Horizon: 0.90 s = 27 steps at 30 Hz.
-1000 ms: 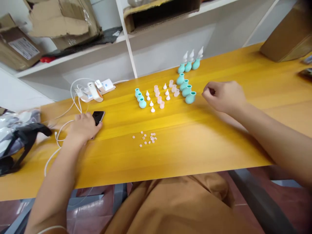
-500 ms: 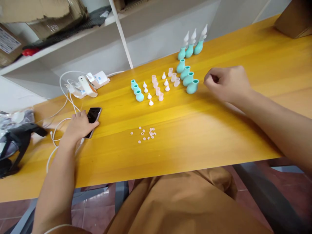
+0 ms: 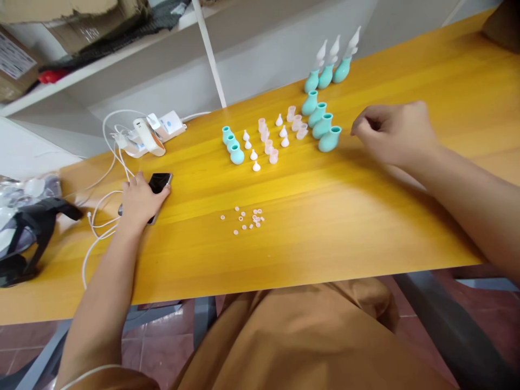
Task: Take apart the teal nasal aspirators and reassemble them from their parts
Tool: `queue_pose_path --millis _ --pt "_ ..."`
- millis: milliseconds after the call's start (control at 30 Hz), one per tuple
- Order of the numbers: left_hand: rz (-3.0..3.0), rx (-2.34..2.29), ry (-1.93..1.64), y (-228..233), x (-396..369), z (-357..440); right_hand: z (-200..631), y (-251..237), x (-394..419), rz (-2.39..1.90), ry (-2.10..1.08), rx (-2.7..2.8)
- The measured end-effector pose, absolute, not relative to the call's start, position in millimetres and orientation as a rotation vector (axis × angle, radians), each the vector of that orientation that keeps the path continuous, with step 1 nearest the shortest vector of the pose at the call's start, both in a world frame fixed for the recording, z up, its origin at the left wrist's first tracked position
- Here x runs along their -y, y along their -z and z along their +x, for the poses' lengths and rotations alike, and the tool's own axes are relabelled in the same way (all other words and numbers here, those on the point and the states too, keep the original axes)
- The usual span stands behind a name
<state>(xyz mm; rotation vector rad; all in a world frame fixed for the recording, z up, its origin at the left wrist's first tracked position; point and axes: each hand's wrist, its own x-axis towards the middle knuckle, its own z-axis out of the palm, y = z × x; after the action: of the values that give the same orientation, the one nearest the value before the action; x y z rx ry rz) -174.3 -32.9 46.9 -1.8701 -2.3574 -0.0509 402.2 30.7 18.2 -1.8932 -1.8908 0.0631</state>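
On the left of the table my left hand point(image 3: 141, 199) lies over a dark smartphone point(image 3: 161, 182), thumb across its right edge and fingers curled at the far side. Loosely closed, my right hand point(image 3: 396, 132) hovers at the right with nothing visible in it. Closest to it is a row of several open-necked turquoise bulbs point(image 3: 329, 140). Behind them stand three turquoise bulbs with translucent pointed tips point(image 3: 342, 70). To the left are clear plastic cups point(image 3: 273, 156), white cone-shaped tips point(image 3: 256, 166) and three more turquoise bulbs point(image 3: 236, 155). Several small pale rings point(image 3: 244, 227) lie scattered nearer the front.
White cables point(image 3: 94, 246) run beside my left forearm to a cluster of chargers point(image 3: 148, 138) near the wall. A black strapped device point(image 3: 34, 233) and plastic bags point(image 3: 44, 187) sit at the far left. Cardboard boxes point(image 3: 93, 35) fill the shelf above.
The camera view has shifted slightly. My left hand has moved a little on the phone, and a small dark object now shows left of it. My right hand stays closed.
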Motion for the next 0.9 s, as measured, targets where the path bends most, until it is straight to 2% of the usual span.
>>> queue_pose_path --millis 467,900 --pt "-1.838 2.391 0.168 -47.5 32.3 -161.8 402.5 -24.5 -29.3 -1.915 -0.098 1.858" --pt "-1.975 2.565 -0.161 -83.5 48.1 -165.5 403.0 -22.6 -30.0 -1.940 -0.090 1.869"
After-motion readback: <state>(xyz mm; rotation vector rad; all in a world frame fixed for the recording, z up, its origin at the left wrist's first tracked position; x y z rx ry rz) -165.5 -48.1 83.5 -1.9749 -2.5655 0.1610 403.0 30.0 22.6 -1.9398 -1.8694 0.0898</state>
